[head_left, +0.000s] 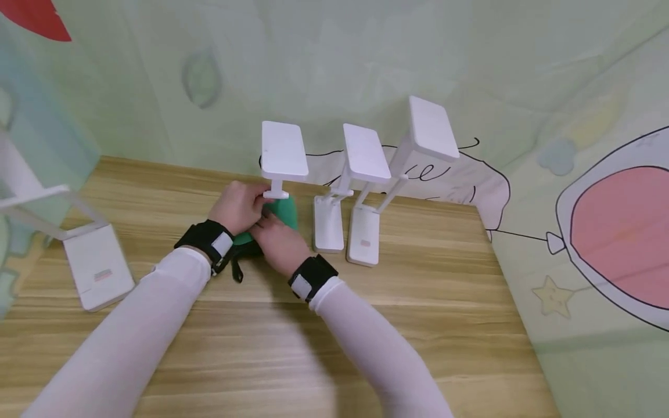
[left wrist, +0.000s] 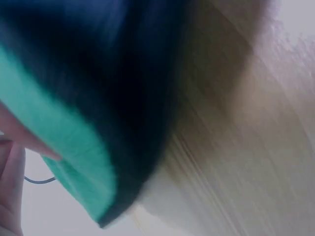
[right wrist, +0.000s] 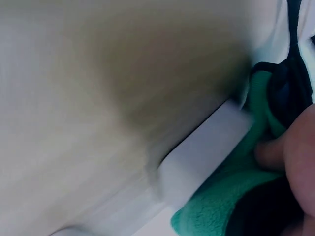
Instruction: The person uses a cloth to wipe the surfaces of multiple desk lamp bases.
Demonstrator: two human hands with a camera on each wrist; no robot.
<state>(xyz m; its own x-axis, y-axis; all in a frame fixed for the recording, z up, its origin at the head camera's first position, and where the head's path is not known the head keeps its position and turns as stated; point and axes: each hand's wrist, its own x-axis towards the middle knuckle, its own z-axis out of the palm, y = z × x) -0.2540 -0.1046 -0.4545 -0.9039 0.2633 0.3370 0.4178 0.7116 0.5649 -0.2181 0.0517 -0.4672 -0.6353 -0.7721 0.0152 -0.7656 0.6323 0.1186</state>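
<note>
Wood-grain tabletop (head_left: 251, 348), both hands (head_left: 235, 206) (head_left: 282, 242) pinching a green black-edged cloth (head_left: 287, 212), white lamp head (head_left: 284, 148) above.

Head view: bright, diffuse light, mostly sharp. Soft shadow on the surface (head_left: 240, 360), nearside of the right grip (head_left: 280, 245). Patterned wall (head_left: 596, 366) right of the grip leans outward, wide-angle. Left wrist view: dimmer, heavy blur; green fleece (left wrist: 78, 132) soft, its border sunk to near-black. Right wrist view: hazy; murky shadow beside the grip, background out of focus, fleece nap partly legible.
</note>
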